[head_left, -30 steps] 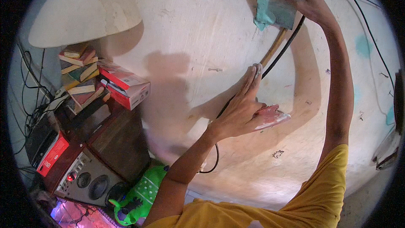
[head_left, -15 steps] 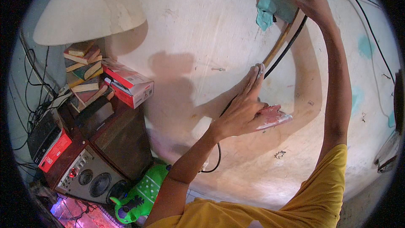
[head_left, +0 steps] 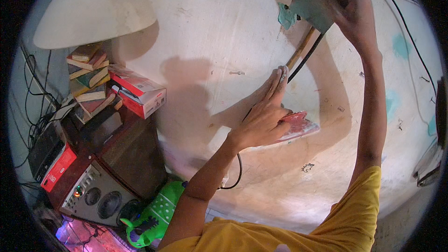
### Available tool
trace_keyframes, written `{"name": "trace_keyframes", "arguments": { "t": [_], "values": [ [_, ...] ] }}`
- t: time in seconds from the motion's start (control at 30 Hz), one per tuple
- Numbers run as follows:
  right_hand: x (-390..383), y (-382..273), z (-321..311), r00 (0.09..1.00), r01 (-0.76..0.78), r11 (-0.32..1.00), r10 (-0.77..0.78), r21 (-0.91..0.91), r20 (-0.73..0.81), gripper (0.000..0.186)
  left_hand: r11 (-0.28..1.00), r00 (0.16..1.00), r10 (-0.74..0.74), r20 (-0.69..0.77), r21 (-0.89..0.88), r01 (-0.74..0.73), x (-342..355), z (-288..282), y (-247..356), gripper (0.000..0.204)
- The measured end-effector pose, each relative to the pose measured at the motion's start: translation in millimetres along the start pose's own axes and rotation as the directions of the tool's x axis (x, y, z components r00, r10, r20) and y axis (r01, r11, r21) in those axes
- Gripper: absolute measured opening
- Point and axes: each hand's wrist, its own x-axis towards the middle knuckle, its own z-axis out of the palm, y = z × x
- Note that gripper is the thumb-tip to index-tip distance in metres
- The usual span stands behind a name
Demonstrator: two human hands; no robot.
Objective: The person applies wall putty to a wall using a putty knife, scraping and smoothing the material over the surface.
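While the scraper [head_left: 313, 10] sits high on the wall [head_left: 200, 32], its grey blade has one corner beside a teal smear [head_left: 286, 17] and its lower corner over the black cable [head_left: 309, 58]; the right hand [head_left: 357, 14] is clenched round its reddish upper edge; open wall spreads left of the blade, and more lies between the two forearms, below the cable.

The left hand [head_left: 262, 120] grasps a red, white-smeared plate [head_left: 299, 127] near its thumb, the plate's far edge pointing right; two fingers stretch upward to the lower end of a tan strip [head_left: 299, 51], though whether they press on it I cannot tell.

The wall is pale, stained and scuffed, with more teal patches [head_left: 400, 46] at the right; shadows of head and arms fall across it.

Strip and cable run side by side between the hands, in the way there; at the left stand a cream cone-shaped shade [head_left: 95, 16], a stack of book-like blocks [head_left: 91, 77], a red-and-white box [head_left: 140, 94] and a speaker [head_left: 108, 200]; a green toy [head_left: 161, 210] lies beside the left forearm.
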Motion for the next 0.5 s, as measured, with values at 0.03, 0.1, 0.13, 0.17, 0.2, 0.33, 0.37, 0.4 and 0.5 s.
{"name": "trace_keyframes", "arguments": {
  "t": [0.03, 0.1, 0.13, 0.17, 0.2, 0.33, 0.37, 0.4, 0.5],
  "values": [
    [0, 1, -4, 0.998, 0.047, 0.998, -0.048, -0.052, -0.026, 0.026, 1.000, 1.000, -0.001, 0.004, 0.003, 0.001, 0, -1, 1, 0.023],
    [-2, 2, -12, 0.987, 0.127, 0.980, -0.140, -0.153, -0.078, 0.024, 1.000, 1.000, -0.007, 0.021, 0.012, 0.007, 1, -4, 1, 0.023],
    [-4, 4, -16, 0.983, 0.139, 0.970, -0.159, -0.200, -0.089, 0.022, 1.000, 1.000, -0.014, 0.021, 0.002, 0.014, 0, -3, 1, 0.023],
    [-7, 7, -20, 0.979, 0.149, 0.957, -0.178, -0.247, -0.098, 0.021, 1.000, 1.000, -0.021, 0.022, -0.009, 0.021, 1, -2, 1, 0.023],
    [-11, 7, -25, 0.974, 0.153, 0.944, -0.195, -0.293, -0.117, 0.020, 1.000, 0.999, -0.026, 0.029, -0.012, 0.026, 1, -3, 2, 0.024],
    [-28, -28, -36, 0.927, -0.325, 0.945, 0.325, 0.036, -0.188, 0.016, 0.996, 0.995, -0.081, 0.061, -0.035, 0.083, 1, -9, 6, 0.024],
    [-36, -17, -41, 0.931, -0.331, 0.941, 0.337, 0.063, -0.141, 0.022, 0.992, 0.992, -0.103, 0.074, -0.061, 0.108, 1, -13, 6, 0.023],
    [-51, 3, -50, 0.936, -0.335, 0.939, 0.342, 0.082, -0.088, 0.030, 0.990, 0.992, -0.110, 0.058, -0.084, 0.115, 0, -12, 5, 0.025],
    [-80, 14, -57, 0.931, -0.345, 0.904, 0.365, 0.251, -0.033, 0.037, 0.974, 0.989, -0.145, -0.011, -0.175, 0.141, -10, -8, -2, 0.067]
  ]
}}
